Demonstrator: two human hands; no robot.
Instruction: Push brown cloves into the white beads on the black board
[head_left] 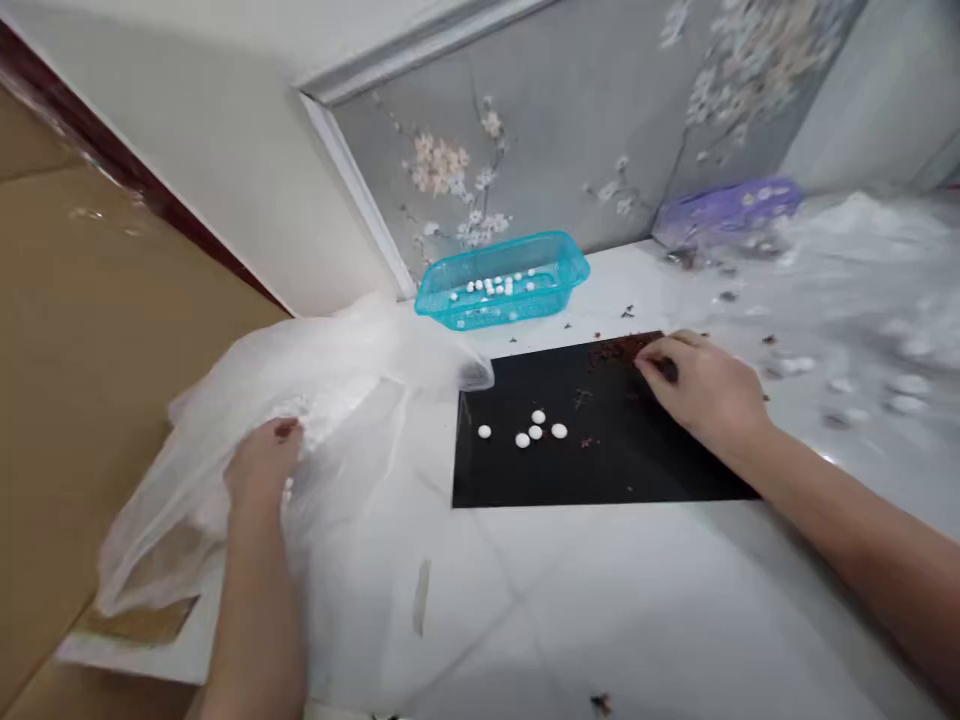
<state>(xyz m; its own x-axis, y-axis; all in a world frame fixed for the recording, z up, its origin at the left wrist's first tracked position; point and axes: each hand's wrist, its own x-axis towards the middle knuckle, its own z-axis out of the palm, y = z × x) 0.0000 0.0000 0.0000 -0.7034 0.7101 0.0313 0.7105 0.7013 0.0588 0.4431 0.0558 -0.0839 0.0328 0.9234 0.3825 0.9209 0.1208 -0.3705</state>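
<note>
Plastic bag (225, 420) is bunched in the closed grip of your left hand (262, 465); your right hand (701, 388) pinches shut on the black board (600, 470), at the brown crumbs (619, 350).

Both arms are bare from the wrist up to the edge of the picture, and the forearms look slim and smooth. The left hand (259, 465) shows one dark red nail. The right hand (701, 385) is a little blurred, so its nails are not clear.

Single head-worn view, looking forward and down, tilted, close over white tabletop (600, 600), wall corner beyond, one view only
</note>
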